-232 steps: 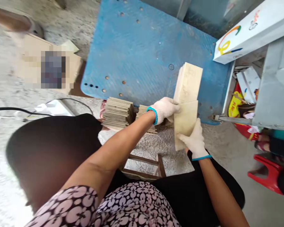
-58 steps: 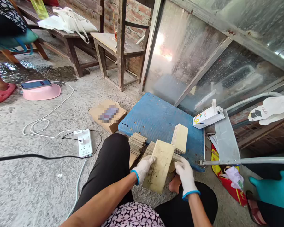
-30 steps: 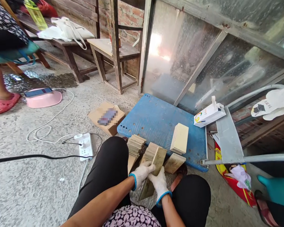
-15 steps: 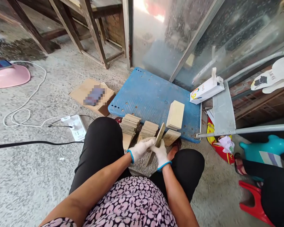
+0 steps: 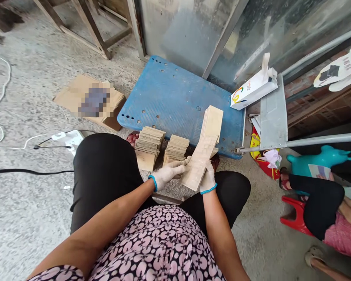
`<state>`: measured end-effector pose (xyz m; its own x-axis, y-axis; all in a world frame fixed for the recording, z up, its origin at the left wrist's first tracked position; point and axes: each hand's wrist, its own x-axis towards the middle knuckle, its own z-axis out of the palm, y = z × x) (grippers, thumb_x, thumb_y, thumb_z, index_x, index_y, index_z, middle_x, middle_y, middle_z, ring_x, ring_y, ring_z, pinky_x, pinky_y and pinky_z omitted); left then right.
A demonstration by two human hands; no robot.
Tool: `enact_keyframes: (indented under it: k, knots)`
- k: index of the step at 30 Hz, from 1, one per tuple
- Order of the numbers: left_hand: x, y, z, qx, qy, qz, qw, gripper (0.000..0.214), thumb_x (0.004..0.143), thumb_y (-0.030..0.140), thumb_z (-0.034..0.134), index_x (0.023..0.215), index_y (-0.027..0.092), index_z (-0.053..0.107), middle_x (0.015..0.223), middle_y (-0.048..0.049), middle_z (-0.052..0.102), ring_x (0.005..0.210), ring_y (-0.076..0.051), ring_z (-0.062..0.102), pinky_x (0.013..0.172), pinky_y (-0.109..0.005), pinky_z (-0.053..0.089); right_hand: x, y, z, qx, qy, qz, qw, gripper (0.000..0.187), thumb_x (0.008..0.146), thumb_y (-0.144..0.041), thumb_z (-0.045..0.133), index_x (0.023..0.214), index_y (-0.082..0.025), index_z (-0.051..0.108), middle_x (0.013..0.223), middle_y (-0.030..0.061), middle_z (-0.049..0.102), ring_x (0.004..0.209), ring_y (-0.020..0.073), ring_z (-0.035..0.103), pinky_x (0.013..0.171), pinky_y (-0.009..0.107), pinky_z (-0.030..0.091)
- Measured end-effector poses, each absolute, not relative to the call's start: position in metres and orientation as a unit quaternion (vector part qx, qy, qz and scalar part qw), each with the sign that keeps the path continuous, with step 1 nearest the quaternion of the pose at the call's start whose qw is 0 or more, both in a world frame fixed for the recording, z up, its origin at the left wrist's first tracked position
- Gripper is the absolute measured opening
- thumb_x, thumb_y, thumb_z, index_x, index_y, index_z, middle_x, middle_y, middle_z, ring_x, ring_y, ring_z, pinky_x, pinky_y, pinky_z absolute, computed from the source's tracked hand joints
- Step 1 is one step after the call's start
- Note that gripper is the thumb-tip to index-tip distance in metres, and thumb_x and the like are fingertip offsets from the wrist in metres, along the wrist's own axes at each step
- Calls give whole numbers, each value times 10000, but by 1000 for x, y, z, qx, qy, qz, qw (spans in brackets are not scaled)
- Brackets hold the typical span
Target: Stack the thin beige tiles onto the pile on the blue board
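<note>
A thin, pale wooden board (image 5: 198,164) is tilted above the gap between my knees, its broad face turned up. My right hand (image 5: 208,179), in a white knitted glove with a blue cuff, is closed round its right edge. My left hand (image 5: 167,175), gloved alike, has its fingers stretched out, with the tips at the board's left edge. Beyond the hands stand a left stack of boards (image 5: 149,144) and a middle stack of boards (image 5: 177,147). Another neat stack of boards (image 5: 213,119) lies on the blue plastic platform (image 5: 169,93), partly hidden by the held board.
A cardboard box (image 5: 73,91) with a blurred dark item on top is at the left. A power strip (image 5: 71,139) and cables lie on the floor. On the right are a white paper bag (image 5: 253,91), a metal cart frame (image 5: 273,111), a teal toy (image 5: 312,164) and a seated person on a red stool (image 5: 294,214).
The board has turned from edge-on to face-up. My left hand has drawn back to its edge, while my right hand keeps hold. The camera view has shifted.
</note>
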<state>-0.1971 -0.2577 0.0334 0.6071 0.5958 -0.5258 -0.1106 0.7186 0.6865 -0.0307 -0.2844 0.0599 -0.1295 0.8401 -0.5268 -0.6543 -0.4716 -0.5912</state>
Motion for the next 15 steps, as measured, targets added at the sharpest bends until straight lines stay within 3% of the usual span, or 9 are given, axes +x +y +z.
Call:
enact_keyframes:
  k: [6, 10, 15]
  knots:
    - [-203, -252, 26, 273, 382, 226, 854, 665, 703, 493, 732, 1274, 181, 597, 1201, -97, 637, 1005, -233, 600, 852, -341, 455, -33, -283, 67, -428, -93, 746, 502, 701, 726, -729, 508, 1193, -211, 590, 1238, 73, 631, 1287, 276, 467, 1062, 470, 395]
    - [-202, -250, 22, 279, 436, 204, 831, 653, 673, 505, 728, 1206, 144, 619, 1071, -90, 670, 879, -195, 603, 779, -307, 459, -34, -282, 65, -440, -85, 750, 486, 727, 723, -737, 507, 1187, -183, 588, 1215, 102, 640, 1240, 293, 515, 1012, 466, 440]
    - [-198, -244, 14, 471, 521, 89, 706, 419, 751, 429, 575, 1043, 150, 687, 944, -58, 691, 860, -203, 607, 748, -282, 446, -25, -279, 55, -530, -46, 684, 499, 518, 689, -539, 685, 1044, -168, 616, 1032, 101, 701, 992, 257, 657, 878, 383, 530]
